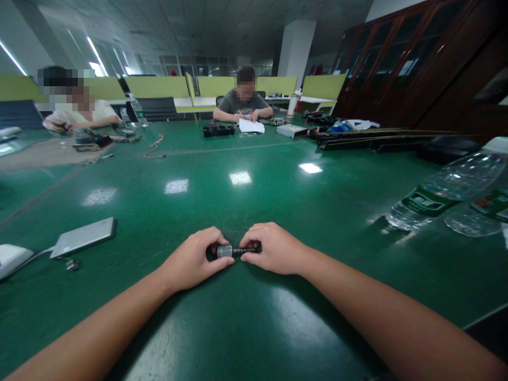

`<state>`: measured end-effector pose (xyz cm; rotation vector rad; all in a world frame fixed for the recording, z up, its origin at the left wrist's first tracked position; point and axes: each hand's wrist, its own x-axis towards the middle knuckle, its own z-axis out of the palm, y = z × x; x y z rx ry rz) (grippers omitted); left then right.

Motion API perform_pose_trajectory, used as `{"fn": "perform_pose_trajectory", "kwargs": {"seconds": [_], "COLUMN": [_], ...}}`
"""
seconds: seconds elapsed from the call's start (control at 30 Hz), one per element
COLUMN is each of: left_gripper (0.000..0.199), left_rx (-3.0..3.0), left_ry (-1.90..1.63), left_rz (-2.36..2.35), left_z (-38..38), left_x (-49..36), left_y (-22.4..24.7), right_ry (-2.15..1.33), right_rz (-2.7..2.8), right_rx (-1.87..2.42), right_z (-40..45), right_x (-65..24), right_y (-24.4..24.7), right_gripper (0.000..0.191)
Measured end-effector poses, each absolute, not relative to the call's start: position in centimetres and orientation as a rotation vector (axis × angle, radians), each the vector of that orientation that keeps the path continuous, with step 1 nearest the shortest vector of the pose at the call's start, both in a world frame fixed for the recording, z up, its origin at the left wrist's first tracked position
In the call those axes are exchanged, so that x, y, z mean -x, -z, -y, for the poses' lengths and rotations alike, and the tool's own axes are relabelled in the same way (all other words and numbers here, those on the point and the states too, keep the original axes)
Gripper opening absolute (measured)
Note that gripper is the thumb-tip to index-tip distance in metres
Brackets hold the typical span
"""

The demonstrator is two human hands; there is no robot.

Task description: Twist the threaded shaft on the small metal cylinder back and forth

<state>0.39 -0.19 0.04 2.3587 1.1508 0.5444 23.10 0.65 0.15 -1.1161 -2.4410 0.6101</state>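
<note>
My left hand (198, 255) pinches the grey cylinder (224, 251), my right hand (274, 248) its ridged rod (237, 252), over the table (278, 198): apparently a two-handed handling step, next move likely calling for both kept in line.

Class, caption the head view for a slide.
Left hand holds a grey cylinder, right hand its dark rod, over a green table.
</note>
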Motion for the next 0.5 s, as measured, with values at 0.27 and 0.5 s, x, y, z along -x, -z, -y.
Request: {"fn": "perform_pose_trajectory", "kwargs": {"seconds": [0.27, 0.5], "left_gripper": [0.02, 0.02], "left_rx": [-2.365, -2.372], "left_ry": [-0.536, -0.544], "left_rz": [-1.151, -1.133], "left_z": [0.12, 0.13], "left_x": [-0.31, -0.31], "left_y": [0.08, 0.07], "right_ry": [-0.625, -0.614], "right_rz": [2.431, 2.43], "right_rx": [1.132, 1.187], "right_z": [-0.68, -0.76], "right_x": [-23.23, -23.42], "right_y": [-0.27, -0.51], "right_gripper": [0.01, 0.009]}}
